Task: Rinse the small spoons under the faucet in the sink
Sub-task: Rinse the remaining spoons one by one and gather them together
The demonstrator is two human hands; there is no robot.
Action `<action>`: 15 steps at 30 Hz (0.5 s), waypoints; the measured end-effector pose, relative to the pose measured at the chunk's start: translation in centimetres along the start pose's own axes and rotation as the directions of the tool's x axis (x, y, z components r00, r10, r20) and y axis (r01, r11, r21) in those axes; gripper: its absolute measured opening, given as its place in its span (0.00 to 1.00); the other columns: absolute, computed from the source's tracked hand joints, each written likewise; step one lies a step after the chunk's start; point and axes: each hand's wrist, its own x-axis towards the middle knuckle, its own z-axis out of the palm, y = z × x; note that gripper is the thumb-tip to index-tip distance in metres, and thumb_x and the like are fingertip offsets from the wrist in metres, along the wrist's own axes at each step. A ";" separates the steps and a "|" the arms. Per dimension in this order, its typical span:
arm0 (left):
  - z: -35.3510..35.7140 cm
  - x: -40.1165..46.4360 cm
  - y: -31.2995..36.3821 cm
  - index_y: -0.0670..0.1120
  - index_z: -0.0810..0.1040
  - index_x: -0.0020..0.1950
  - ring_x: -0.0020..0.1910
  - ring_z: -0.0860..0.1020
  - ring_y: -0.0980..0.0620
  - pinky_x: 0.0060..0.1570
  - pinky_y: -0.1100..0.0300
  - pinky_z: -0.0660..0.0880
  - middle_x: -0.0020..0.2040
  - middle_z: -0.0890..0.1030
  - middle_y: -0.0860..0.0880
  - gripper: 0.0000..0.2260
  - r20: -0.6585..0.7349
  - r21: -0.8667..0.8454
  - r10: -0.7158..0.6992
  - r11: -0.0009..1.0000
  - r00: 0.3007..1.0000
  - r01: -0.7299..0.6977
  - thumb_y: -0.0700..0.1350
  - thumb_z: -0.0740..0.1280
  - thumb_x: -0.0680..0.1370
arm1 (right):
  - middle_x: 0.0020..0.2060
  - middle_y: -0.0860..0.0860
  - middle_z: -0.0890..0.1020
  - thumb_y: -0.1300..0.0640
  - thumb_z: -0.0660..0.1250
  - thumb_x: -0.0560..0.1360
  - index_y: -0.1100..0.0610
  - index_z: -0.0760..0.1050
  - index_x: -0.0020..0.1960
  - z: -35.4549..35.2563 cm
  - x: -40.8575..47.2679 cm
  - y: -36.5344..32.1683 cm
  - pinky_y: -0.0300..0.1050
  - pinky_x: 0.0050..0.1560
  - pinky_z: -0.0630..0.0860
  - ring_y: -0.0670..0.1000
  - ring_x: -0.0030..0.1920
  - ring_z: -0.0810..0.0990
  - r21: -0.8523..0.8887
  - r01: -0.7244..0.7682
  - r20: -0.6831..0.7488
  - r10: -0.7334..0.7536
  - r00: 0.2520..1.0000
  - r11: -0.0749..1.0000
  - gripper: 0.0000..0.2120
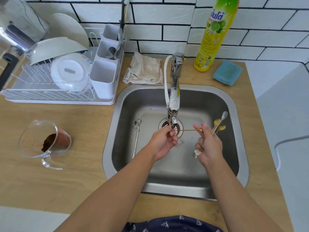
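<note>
Both forearms extend forward with wrists nearly straight; the left hand point(164, 140) has its fingers curled in a fingertip pinch, and the right hand point(209, 144) is likewise curled and gripping.

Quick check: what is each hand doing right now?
Left hand: pinches one end of the thin gold spoon under the faucet.
Right hand: holds the gold spoon's other end and a bunch of small spoons.

White wall tiles point(175, 12) with black grout; a tan wooden counter point(75, 164); a grey steel sink point(240, 148); gold spoons point(217, 125); a yellow-green bottle point(215, 34); a blue cloth point(228, 72); a beige rag point(147, 69); navy fabric point(173, 224) with white triangles.
</note>
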 end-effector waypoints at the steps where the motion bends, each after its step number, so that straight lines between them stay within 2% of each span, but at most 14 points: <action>1: -0.2 -0.1 0.1 0.43 0.72 0.43 0.26 0.71 0.54 0.26 0.64 0.70 0.29 0.70 0.50 0.08 -0.064 -0.021 -0.018 1.000 0.998 0.017 0.37 0.59 0.82 | 0.53 0.54 0.88 0.56 0.68 0.81 0.55 0.77 0.60 0.2 -0.1 0.0 0.35 0.19 0.57 0.42 0.19 0.58 -0.020 0.013 0.078 -0.011 0.997 1.000 0.08; 4: -1.3 -0.8 0.4 0.41 0.69 0.40 0.22 0.71 0.55 0.22 0.66 0.67 0.27 0.69 0.49 0.11 -0.190 -0.185 -0.076 0.982 0.979 0.041 0.32 0.55 0.81 | 0.51 0.50 0.89 0.62 0.68 0.81 0.56 0.77 0.62 1.0 -0.7 0.6 0.35 0.20 0.57 0.41 0.21 0.59 -0.147 0.063 0.332 -0.011 0.943 0.987 0.10; 6: -2.6 -2.0 0.6 0.40 0.70 0.39 0.22 0.73 0.54 0.21 0.66 0.69 0.26 0.71 0.47 0.11 -0.232 -0.222 -0.100 0.974 0.968 0.048 0.32 0.56 0.80 | 0.40 0.45 0.87 0.62 0.69 0.80 0.58 0.79 0.57 2.0 -1.2 1.5 0.33 0.20 0.58 0.39 0.21 0.62 -0.245 0.124 0.385 -0.021 0.923 0.962 0.07; 7: -3.4 -2.8 0.7 0.39 0.71 0.40 0.23 0.74 0.53 0.21 0.66 0.70 0.26 0.71 0.47 0.10 -0.255 -0.187 -0.102 0.981 0.962 0.055 0.34 0.58 0.81 | 0.35 0.44 0.86 0.62 0.71 0.79 0.60 0.80 0.55 2.6 -1.5 2.1 0.31 0.20 0.60 0.39 0.20 0.65 -0.281 0.144 0.373 -0.030 0.927 0.949 0.06; 9: -5.0 -4.0 0.7 0.40 0.73 0.46 0.27 0.75 0.52 0.24 0.64 0.73 0.30 0.73 0.46 0.08 -0.314 0.005 -0.059 0.998 0.948 0.063 0.41 0.60 0.84 | 0.33 0.44 0.85 0.59 0.74 0.77 0.61 0.82 0.53 3.8 -1.8 3.5 0.28 0.22 0.64 0.39 0.21 0.71 -0.330 0.141 0.333 -0.025 0.943 0.933 0.07; 10: -5.8 -4.6 0.7 0.40 0.72 0.50 0.28 0.75 0.52 0.26 0.63 0.73 0.33 0.73 0.46 0.08 -0.336 0.159 -0.019 0.984 0.942 0.076 0.43 0.60 0.84 | 0.35 0.45 0.86 0.58 0.74 0.77 0.59 0.83 0.51 4.2 -2.0 4.2 0.29 0.22 0.65 0.39 0.21 0.71 -0.352 0.130 0.320 -0.011 0.947 0.927 0.06; 12: -7.0 -5.4 0.8 0.40 0.72 0.55 0.31 0.75 0.52 0.31 0.62 0.75 0.38 0.73 0.45 0.10 -0.350 0.452 0.058 0.885 0.935 0.114 0.47 0.59 0.85 | 0.45 0.49 0.89 0.53 0.72 0.80 0.55 0.82 0.50 4.8 -2.2 5.5 0.29 0.23 0.65 0.40 0.21 0.70 -0.385 0.090 0.311 0.037 0.950 0.919 0.05; 13: -7.6 -5.7 1.0 0.40 0.72 0.56 0.32 0.75 0.52 0.34 0.61 0.75 0.40 0.74 0.45 0.11 -0.345 0.539 0.083 0.833 0.935 0.125 0.47 0.59 0.85 | 0.48 0.50 0.89 0.51 0.69 0.81 0.54 0.82 0.51 4.9 -2.2 5.8 0.31 0.23 0.64 0.41 0.21 0.67 -0.386 0.059 0.320 0.073 0.944 0.921 0.07; 15: -8.2 -6.1 1.5 0.39 0.74 0.55 0.33 0.76 0.52 0.35 0.60 0.75 0.40 0.77 0.44 0.10 -0.316 0.596 0.095 0.794 0.944 0.119 0.46 0.61 0.84 | 0.52 0.51 0.89 0.48 0.64 0.84 0.54 0.81 0.56 4.8 -2.1 6.0 0.36 0.22 0.60 0.43 0.21 0.59 -0.369 0.009 0.360 0.134 0.923 0.929 0.12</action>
